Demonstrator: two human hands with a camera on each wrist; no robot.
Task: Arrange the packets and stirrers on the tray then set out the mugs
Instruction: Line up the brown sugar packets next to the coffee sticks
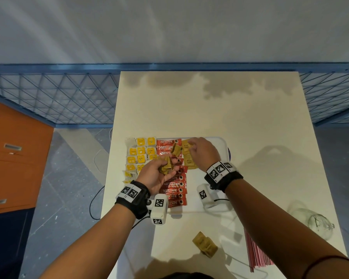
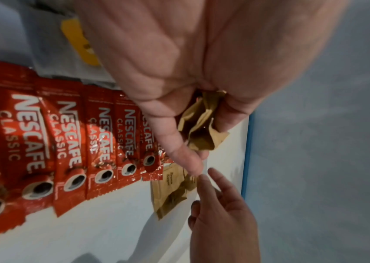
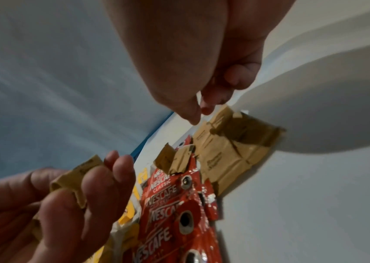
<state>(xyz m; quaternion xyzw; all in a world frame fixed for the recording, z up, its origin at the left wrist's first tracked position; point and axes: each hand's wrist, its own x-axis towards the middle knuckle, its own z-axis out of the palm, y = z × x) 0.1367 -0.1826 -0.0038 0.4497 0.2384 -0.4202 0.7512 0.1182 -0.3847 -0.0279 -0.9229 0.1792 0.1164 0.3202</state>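
Note:
A white tray [image 1: 222, 143] lies on the table and holds yellow tea bags [image 1: 141, 154] at its left. A column of red Nescafe packets [image 1: 172, 186] runs down its middle, and brown sugar packets [image 1: 188, 161] lie to the right of them. My left hand [image 1: 161, 172] hovers over the red column and grips a crumpled bunch of brown sugar packets [image 2: 199, 124]. My right hand [image 1: 197, 150] reaches to the tray's far end. Its fingertips [image 3: 196, 119] touch the top brown packet [image 3: 219, 122] and nothing shows pinched between them. Two more brown packets [image 3: 174, 162] lie loose on the red ones.
A few loose brown packets [image 1: 205, 243] lie on the table near me. A bundle of red stirrers [image 1: 256, 252] sits at the near right, with a clear glass mug [image 1: 312, 222] beyond it. An orange cabinet [image 1: 14, 158] stands on the left, with blue mesh fencing behind the table.

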